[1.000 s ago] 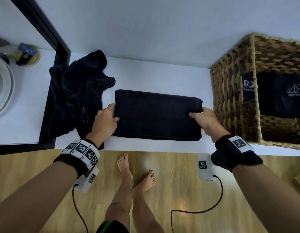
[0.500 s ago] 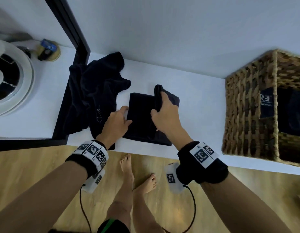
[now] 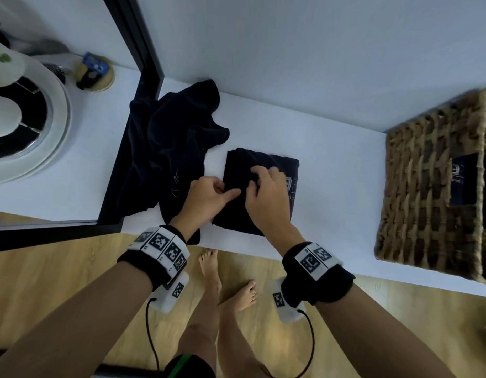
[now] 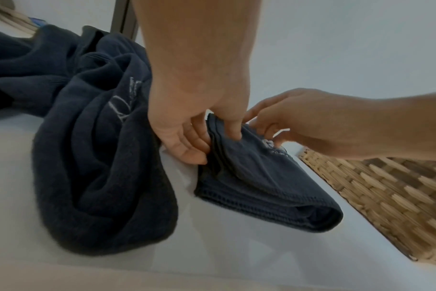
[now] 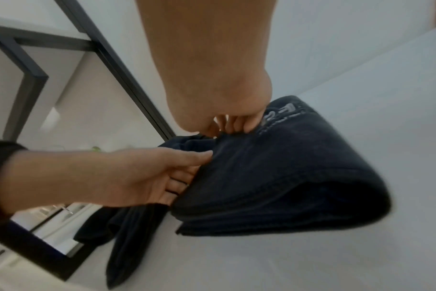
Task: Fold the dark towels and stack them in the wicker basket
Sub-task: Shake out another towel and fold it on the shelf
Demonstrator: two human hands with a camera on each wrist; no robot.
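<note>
A dark folded towel lies on the white shelf, a printed logo on its right part. My left hand pinches its left edge, thumb on top and fingers under the layers. My right hand sits just beside it, fingertips curled and pinching the top layer at the same edge. The folded towel is a thick stack of layers. A crumpled dark towel lies to the left. The wicker basket stands at the right with a dark folded towel inside.
A black frame borders the shelf on the left, with the crumpled towel draped over it. Beyond it lie a white round fixture and a small round item. Bare shelf lies between towel and basket. Wooden floor and bare feet below.
The long folded towel was folded in half from right to left by my right hand. Both hands now meet at its left edge. The view has shifted to the left.
</note>
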